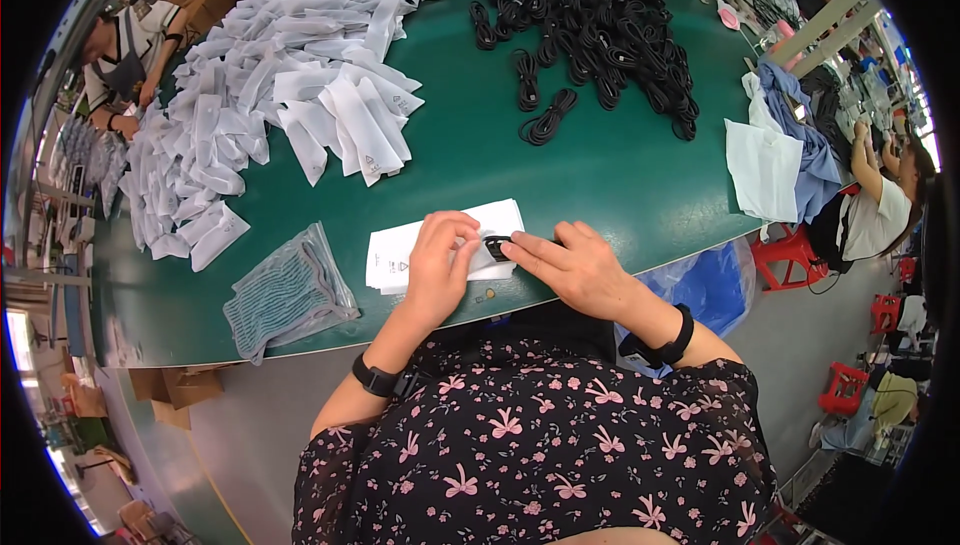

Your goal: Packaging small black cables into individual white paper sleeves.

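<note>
— While the left hand is pressing down on the white bag at the tabletop's near edge, what is the right hand doing?

— It is lying flat, fingers together, pushing a black cable coil into the bag's mouth. The left fingers are curling over the bag, seemingly pinning it so it is not sliding.

— And the supplies?

— Bags are piling toward the far left, coils toward the far right, both probably within reach.

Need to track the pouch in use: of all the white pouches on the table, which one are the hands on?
The white pouch lying alone at the near table edge, under the left hand and right hand. The other pouches are heaped far left.
</note>
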A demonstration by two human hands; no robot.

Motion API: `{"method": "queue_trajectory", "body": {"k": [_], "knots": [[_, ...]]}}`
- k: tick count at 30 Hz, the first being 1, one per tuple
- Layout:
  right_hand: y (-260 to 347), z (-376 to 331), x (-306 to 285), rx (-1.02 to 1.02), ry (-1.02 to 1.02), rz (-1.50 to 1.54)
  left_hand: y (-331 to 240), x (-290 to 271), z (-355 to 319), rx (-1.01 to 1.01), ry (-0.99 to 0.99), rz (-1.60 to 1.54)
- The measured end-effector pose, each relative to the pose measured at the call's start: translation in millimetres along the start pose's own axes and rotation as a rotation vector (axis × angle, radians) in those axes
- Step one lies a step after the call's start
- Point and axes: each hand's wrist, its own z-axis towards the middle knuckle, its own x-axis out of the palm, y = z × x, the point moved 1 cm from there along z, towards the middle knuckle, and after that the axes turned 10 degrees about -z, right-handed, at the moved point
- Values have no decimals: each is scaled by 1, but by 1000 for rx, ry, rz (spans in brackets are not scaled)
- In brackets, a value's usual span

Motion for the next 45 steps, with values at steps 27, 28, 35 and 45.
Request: {"method": "queue_trajectory", "body": {"k": [27, 28, 35, 45], "knots": [[-79, 51, 31, 601, -115, 167, 2, -115, 114, -75, -447, -365], [-93, 48, 44, 593, -69, 97, -3, -112, 110, -86, -446, -365], [-114, 27, 70, 663, 219, -114, -9, -31, 33, 62, 187, 151], [-89, -3, 47, 1188, 140, 1681, 14, 8, -3, 69, 165, 290]]}}
